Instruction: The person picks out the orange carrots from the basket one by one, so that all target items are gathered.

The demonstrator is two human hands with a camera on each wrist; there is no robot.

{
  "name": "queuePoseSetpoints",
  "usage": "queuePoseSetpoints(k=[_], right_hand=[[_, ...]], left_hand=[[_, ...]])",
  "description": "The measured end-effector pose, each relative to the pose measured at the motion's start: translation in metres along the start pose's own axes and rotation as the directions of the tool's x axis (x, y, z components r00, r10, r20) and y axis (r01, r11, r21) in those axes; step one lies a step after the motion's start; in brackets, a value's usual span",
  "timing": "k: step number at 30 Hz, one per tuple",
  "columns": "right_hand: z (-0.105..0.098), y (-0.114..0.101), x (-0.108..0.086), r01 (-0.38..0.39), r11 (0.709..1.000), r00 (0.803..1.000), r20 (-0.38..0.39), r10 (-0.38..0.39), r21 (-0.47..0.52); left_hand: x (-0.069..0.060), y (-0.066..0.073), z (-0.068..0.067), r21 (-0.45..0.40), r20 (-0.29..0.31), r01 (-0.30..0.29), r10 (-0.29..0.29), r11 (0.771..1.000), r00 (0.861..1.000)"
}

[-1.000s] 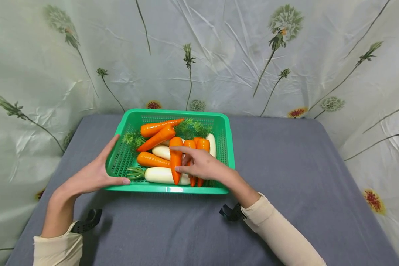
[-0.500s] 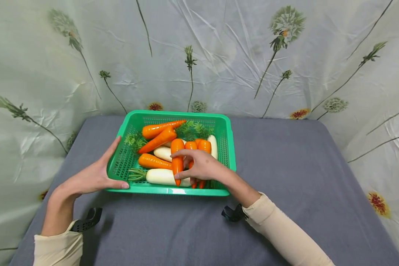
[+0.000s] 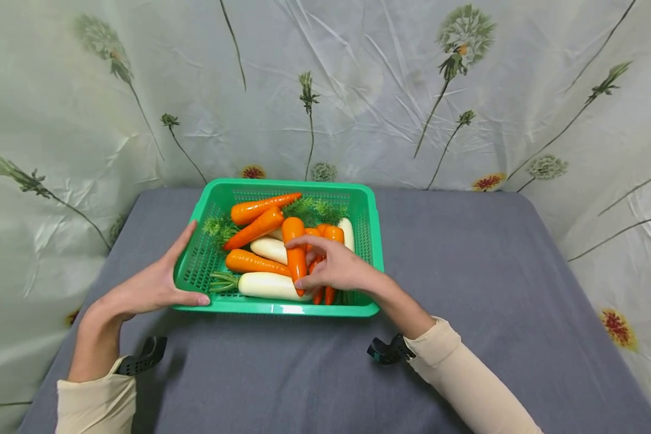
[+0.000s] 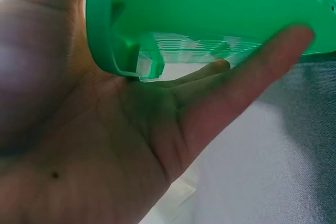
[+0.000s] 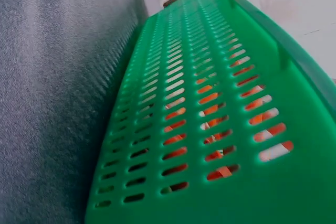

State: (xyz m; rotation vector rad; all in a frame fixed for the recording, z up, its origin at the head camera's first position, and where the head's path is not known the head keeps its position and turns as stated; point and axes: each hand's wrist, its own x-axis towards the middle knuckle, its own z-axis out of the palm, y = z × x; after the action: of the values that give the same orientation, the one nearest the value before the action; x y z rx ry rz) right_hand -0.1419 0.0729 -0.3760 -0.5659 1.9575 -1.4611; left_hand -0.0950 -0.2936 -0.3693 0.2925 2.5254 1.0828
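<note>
An orange carrot (image 3: 294, 253) is pinched between the thumb and fingers of my right hand (image 3: 336, 263), over the green plastic basket (image 3: 377, 241). Its thick end points to the back and its tip to the front. My left hand (image 3: 152, 283) rests against the basket's front left corner, thumb along the front rim, fingers straight on the outside wall in the left wrist view. Inside lie a carrot (image 3: 252, 263), two crossed carrots (image 3: 260, 223) at the back left, and white radishes (image 3: 268, 286). More carrots (image 3: 333, 234) are partly hidden by my right hand.
The basket stands on a table with a grey cloth (image 3: 466, 289). Behind it hangs a pale curtain (image 3: 369, 90) printed with dandelions. Green leaves (image 3: 314, 210) lie at the basket's back. In the right wrist view, the slotted wall (image 5: 252, 182) fills much of the frame.
My right hand has shifted slightly to the right with the carrot, which now lies further right and a little further back. My left hand stays at the basket corner.
</note>
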Motion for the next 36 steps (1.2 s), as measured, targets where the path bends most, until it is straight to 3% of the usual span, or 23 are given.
queuePoseSetpoints(k=[18,28,36], right_hand=[[-0.025,-0.011,-0.029,0.149,0.989,0.989,0.018,-0.149,0.004],[-0.042,-0.013,-0.038,0.163,0.985,0.986,0.023,-0.164,0.059],[-0.052,-0.014,-0.043,0.165,0.986,0.986,0.006,-0.166,0.012]], left_hand=[[-0.001,-0.001,0.001,0.000,-0.006,0.001,-0.001,1.000,1.000],[0.002,0.001,0.002,-0.010,-0.007,-0.005,0.005,1.000,1.000],[0.000,0.001,0.002,-0.037,-0.004,0.004,-0.004,0.999,1.000]])
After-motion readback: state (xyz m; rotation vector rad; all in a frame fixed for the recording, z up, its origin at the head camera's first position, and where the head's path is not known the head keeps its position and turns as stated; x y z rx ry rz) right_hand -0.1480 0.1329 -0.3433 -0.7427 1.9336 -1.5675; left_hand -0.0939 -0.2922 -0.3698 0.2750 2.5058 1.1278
